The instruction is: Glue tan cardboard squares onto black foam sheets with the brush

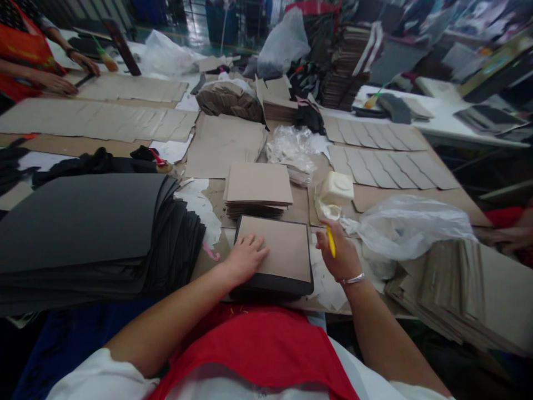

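In front of me a brown cardboard piece point(287, 250) lies on a slightly larger black sheet point(270, 286), whose dark border shows around it. My left hand point(249, 255) rests on the cardboard's left side with its fingers stretched out. To the right of that piece, my right hand point(339, 253) is closed around a slim yellow-handled tool point(331, 241); its working end cannot be made out. Just beyond that hand stands a cream plastic container point(336, 189) with a cut-open, smeared front. Behind the black sheet sits a small stack of cardboard pieces point(259, 183).
A tall stack of black sheets point(83, 222) fills the left. Clear plastic bags point(416, 222) and piled cardboard point(458, 283) lie at right. Overlapping card strips point(391, 166) cover the back right. Across the table, a co-worker's hands point(62, 83) work at the far left.
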Tool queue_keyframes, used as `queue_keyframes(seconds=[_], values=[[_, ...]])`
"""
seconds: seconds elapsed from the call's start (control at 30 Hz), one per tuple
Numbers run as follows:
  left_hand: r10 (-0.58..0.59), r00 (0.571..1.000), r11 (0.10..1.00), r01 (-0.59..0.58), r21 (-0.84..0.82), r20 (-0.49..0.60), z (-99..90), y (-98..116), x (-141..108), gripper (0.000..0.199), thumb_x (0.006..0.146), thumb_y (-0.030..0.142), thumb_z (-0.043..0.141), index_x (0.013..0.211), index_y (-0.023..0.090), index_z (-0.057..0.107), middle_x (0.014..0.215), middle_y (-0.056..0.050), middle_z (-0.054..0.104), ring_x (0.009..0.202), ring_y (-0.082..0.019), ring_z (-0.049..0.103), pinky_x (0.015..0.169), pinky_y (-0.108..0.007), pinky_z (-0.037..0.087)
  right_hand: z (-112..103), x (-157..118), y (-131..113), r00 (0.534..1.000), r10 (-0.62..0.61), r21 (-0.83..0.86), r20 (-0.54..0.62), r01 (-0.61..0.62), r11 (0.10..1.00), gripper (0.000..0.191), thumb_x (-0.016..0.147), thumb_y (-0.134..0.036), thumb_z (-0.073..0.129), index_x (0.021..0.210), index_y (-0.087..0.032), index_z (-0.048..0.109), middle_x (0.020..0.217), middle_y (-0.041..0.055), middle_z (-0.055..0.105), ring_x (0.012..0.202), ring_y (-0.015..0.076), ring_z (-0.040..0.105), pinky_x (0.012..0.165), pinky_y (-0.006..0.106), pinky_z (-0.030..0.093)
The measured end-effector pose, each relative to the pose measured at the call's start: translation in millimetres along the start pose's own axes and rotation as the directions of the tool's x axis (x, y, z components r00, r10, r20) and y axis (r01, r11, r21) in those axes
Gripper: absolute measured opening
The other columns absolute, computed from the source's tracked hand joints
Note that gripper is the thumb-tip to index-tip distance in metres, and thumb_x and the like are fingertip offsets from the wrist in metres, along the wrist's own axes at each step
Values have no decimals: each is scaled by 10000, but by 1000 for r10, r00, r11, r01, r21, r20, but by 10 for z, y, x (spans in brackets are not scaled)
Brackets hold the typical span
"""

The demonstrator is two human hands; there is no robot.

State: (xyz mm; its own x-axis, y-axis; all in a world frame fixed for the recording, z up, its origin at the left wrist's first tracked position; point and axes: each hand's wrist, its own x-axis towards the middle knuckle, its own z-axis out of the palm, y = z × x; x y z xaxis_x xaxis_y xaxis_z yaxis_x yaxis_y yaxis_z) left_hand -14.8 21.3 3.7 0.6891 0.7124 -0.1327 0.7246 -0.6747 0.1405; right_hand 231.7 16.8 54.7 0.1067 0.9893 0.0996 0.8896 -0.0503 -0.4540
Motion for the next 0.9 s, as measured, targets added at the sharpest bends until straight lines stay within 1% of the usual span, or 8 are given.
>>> queue_keyframes(seconds=[0.07,0.17,0.27,0.33,0.4,0.6,0.77,0.9], values=[[-49,998,999,49,-3,-27,10,74,-5,368,885,342,482,1227,220,539,1369,-119,473,1245,-354,411,953,-525,396,-2,134,-172,998,38,370,50,-54,927,588,905,-603,254,1184,-159,521,615,2,600,418,102,491,438,225,349],[-106,993,994,105,-17,-59,27,155,-14,462,855,439,523,1272,238,510,1362,-129,477,1254,-374,394,965,-570,368,223,341,-507,964,39,702,264,-220,677,612,869,-654,274,998,-148,593,548,-27,543,353,70,424,357,200,305],[-118,992,993,117,-25,-52,38,177,-15,474,863,444,510,1302,266,491,1376,-123,469,1270,-372,380,979,-583,349,583,499,-726,915,21,754,402,-344,560,435,807,-581,492,841,-160,595,505,-53,521,341,53,414,329,172,291],[-117,993,993,116,-22,-36,29,173,-16,468,866,443,505,1298,264,499,1388,-125,459,1280,-376,370,979,-581,349,746,551,-716,899,57,729,435,-389,564,318,784,-487,564,785,-170,582,484,-62,518,333,49,411,322,161,301],[-119,992,993,119,-15,-29,11,169,-16,465,868,441,502,1296,259,505,1388,-127,462,1275,-378,378,974,-574,357,775,554,-572,891,115,696,439,-418,584,243,785,-417,570,759,-175,576,470,-65,519,325,49,408,316,158,309],[-113,993,993,114,18,-25,-9,176,-16,452,873,428,497,1291,260,518,1390,-116,470,1264,-360,399,980,-544,368,338,353,145,901,266,642,342,-431,634,207,782,-363,561,728,-164,580,460,-63,520,320,47,410,304,154,291],[-101,995,993,102,64,-17,11,205,-26,427,885,396,477,1279,246,539,1381,-124,478,1246,-355,417,955,-518,394,-16,158,500,898,337,659,282,-437,613,252,787,-408,567,747,-160,588,470,-65,524,314,38,414,304,146,295],[-71,997,993,72,90,-6,27,215,1,434,894,383,452,1281,206,540,1360,-148,488,1224,-335,438,932,-470,422,-262,-119,769,930,314,717,192,-351,603,466,803,-563,518,1059,-179,581,651,-28,644,397,59,537,351,149,364]])
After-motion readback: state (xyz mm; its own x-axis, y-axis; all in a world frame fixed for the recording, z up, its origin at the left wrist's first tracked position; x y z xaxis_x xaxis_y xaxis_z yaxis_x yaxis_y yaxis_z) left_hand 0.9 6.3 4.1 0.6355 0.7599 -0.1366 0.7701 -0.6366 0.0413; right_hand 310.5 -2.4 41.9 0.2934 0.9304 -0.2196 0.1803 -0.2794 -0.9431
